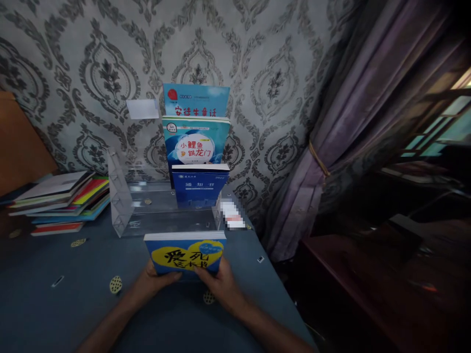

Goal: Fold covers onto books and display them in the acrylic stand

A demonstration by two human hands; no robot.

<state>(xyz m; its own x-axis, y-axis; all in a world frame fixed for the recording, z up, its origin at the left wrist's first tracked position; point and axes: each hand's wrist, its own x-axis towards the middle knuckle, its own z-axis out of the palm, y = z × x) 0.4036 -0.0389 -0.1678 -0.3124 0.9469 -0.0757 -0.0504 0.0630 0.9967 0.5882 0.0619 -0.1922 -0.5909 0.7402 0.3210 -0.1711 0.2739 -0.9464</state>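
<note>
Between my two hands is a blue book (186, 252) with a yellow heart shape and black lettering on its cover. My left hand (160, 278) grips its lower left side, thumb across the front. At the lower right side my right hand (217, 279) is closed on the same book, its thumb also on the cover. Just beyond stands a clear tiered rack (121, 196). Its right part carries a dark blue booklet (200, 189), a teal book (196, 139) behind it, and a light blue book (196, 98) at the back.
A stack of books and papers (69, 198) lies left of the rack. A blank white card (143, 109) sticks up at the rack's back left. The blue-grey tablecloth (88, 284) ends at a right edge, past which hang a purple curtain (312, 147) and dark red furniture (342, 274).
</note>
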